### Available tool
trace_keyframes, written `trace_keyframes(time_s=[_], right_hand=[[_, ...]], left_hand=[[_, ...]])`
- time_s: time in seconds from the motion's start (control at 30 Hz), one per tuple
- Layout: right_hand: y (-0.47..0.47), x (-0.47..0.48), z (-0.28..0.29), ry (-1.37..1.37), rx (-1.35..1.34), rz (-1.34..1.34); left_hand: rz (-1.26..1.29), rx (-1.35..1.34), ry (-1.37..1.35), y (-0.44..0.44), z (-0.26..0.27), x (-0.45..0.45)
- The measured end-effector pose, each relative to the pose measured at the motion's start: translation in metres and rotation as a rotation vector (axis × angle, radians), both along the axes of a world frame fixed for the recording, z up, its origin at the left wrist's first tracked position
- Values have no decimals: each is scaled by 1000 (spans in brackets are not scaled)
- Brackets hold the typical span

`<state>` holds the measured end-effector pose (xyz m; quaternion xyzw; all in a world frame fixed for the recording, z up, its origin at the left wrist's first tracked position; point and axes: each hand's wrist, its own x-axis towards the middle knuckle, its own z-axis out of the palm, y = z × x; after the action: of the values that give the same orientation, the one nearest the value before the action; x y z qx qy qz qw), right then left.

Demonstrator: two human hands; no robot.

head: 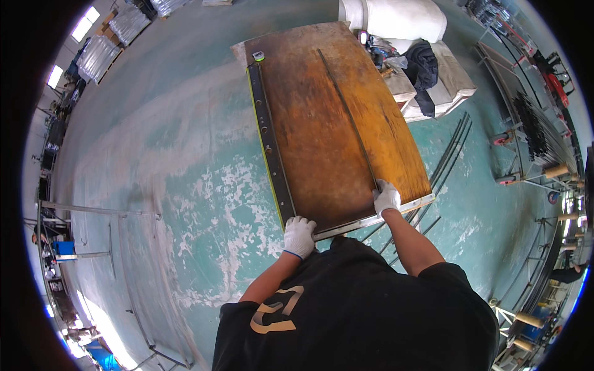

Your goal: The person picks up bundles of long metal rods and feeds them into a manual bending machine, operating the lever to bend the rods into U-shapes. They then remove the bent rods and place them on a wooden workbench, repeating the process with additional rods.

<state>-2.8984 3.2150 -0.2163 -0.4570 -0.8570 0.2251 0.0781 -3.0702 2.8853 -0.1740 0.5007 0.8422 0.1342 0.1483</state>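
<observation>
A brown, worn board (315, 130) forms the tabletop before me. My right hand (387, 198), in a white knit glove, grips the near end of a thin dark metal rod (345, 105) that lies lengthwise on the board. My left hand (300, 237), gloved the same way, rests at the near left corner; its fingers cover the near end of a dark perforated metal bar (267, 132), and their grip is hidden. Along this bar's outer side runs a yellow-green strip (265, 160). A tape measure (258, 56) sits at the far left corner.
A light metal strip (362, 224) edges the board's near side. Beyond its right side, a dark cloth (421, 69) and tools lie on pale stacked material (452, 79). Several long rods (448, 153) lie on the green floor at right, near a wheeled rack (524, 134) of bars.
</observation>
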Motion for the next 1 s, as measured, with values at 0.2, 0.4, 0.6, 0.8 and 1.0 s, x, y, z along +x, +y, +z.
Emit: trace_keyframes(time_s=[0.2, 0.4, 0.6, 0.8, 1.0], right_hand=[[14, -2, 17, -60, -104, 122], [-1, 24, 14, -53, -166, 98], [-1, 25, 21, -119, -233, 88], [-13, 23, 23, -214, -228, -16], [12, 9, 17, -193, -315, -128]], left_hand=[[84, -52, 34, 16, -6, 5], [119, -145, -53, 11, -2, 27], [144, -167, -76, 12, -1, 26], [158, -161, -102, 12, -2, 23], [143, -87, -154, 15, -6, 12]])
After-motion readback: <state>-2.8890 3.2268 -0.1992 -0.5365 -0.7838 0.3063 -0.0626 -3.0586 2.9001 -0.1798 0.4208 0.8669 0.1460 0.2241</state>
